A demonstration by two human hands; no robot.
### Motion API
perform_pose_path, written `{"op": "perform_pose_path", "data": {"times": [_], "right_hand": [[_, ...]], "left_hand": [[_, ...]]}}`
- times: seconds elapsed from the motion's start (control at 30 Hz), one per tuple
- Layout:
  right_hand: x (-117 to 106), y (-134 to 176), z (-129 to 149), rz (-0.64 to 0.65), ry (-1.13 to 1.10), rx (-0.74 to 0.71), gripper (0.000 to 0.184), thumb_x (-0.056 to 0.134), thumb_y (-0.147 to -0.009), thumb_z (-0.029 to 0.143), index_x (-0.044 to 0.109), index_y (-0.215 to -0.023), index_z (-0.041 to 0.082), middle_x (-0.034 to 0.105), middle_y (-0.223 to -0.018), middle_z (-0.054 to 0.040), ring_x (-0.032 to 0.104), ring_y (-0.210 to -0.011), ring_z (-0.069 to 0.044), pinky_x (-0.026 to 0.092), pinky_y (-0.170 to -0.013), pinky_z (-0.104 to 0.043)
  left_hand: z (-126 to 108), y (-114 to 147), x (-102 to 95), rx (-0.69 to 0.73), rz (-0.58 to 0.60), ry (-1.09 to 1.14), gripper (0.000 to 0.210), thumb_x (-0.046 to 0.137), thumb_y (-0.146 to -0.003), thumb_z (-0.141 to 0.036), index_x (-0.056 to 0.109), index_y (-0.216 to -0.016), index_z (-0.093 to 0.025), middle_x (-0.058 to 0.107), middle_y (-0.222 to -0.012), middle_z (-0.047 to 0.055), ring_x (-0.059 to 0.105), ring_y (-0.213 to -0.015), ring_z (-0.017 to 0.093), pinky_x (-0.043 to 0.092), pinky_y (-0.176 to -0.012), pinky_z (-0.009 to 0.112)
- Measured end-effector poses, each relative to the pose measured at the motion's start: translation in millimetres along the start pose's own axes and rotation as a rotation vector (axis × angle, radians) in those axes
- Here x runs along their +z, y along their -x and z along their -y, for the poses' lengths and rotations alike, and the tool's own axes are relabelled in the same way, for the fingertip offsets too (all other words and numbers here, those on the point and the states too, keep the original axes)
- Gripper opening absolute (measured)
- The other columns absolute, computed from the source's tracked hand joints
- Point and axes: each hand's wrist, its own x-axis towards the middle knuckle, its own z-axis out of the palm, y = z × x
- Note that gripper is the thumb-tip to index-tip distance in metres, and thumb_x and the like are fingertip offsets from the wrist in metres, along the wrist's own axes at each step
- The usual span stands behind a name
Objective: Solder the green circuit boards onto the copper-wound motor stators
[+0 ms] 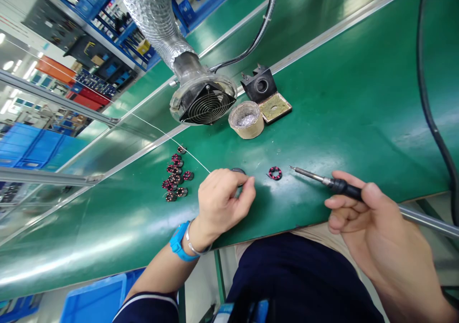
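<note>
My right hand (380,227) grips a soldering iron (344,188) by its black handle, the metal tip pointing left. Just off that tip, a small ring-shaped coil (279,173) with pink-red and dark windings lies on the green bench top. My left hand (223,201) is closed in a pinch left of the coil. A thin white solder wire (172,139) runs down from the upper left into this hand; its end is hidden by the fingers. Behind the knuckles, part of a dark round object (238,170) shows, mostly covered.
Several similar coils (175,178) stand grouped at left. A fume extractor fan (208,105) on a foil duct hangs over the bench. Beneath it stand a round tub (248,129), a sponge tray (275,107) and a black iron holder (258,86). A black cable (428,103) hangs at right.
</note>
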Motion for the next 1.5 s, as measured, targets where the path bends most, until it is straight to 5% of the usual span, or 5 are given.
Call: {"op": "perform_pose_path", "data": {"times": [0.23,0.83,1.0,1.27,1.5], "right_hand": [[-6.1,-6.8,6.5,-0.051,-0.037,0.005,0.048,0.078,-0.066,0.058,0.073,-0.098,0.022,0.065,-0.06,0.0009,0.051,-0.044,-0.009,0.048,-0.044,-0.023],[2.8,-19.0,35.9,-0.122,0.029,-0.121,0.045,0.085,-0.06,0.05,0.072,-0.092,0.021,0.058,-0.052,0.0042,0.039,-0.04,-0.007,0.035,-0.038,-0.024],[6.8,-19.2,31.8,-0.109,0.059,-0.154,0.049,0.085,-0.059,0.052,0.072,-0.093,0.02,0.062,-0.055,0.0039,0.039,-0.04,-0.006,0.037,-0.04,-0.021],[6.3,0.6,17.3,-0.064,0.121,-0.094,0.04,0.08,-0.068,0.053,0.075,-0.093,0.021,0.061,-0.054,0.0014,0.044,-0.039,-0.008,0.04,-0.038,-0.021],[2.8,0.0,12.0,-0.066,0.084,-0.087,0.037,0.077,-0.073,0.052,0.075,-0.094,0.022,0.06,-0.055,0.0015,0.044,-0.041,-0.008,0.04,-0.039,-0.021]], "left_hand": [[41.0,8.7,-7.9,-0.102,0.139,-0.237,0.006,0.058,-0.092,-0.019,0.06,-0.087,-0.018,0.066,-0.075,0.0,0.056,-0.067,0.015,0.042,-0.066,0.03],[94.0,21.0,2.0,-0.201,-0.044,-0.249,0.005,0.068,-0.087,-0.022,0.066,-0.087,-0.026,0.071,-0.089,0.003,0.059,-0.092,0.027,0.033,-0.079,0.043],[80.8,21.3,-1.5,-0.125,-0.108,-0.146,0.006,0.071,-0.086,-0.023,0.066,-0.087,-0.026,0.071,-0.082,0.0,0.062,-0.088,0.023,0.034,-0.082,0.043],[20.1,13.2,5.7,0.149,-0.024,0.058,0.013,0.07,-0.084,-0.011,0.067,-0.087,-0.023,0.069,-0.071,-0.008,0.064,-0.082,0.015,0.029,-0.087,0.041],[10.6,6.6,18.5,0.163,-0.002,0.049,0.012,0.066,-0.087,-0.011,0.065,-0.086,-0.023,0.068,-0.069,-0.009,0.065,-0.08,0.013,0.03,-0.086,0.04]]}}
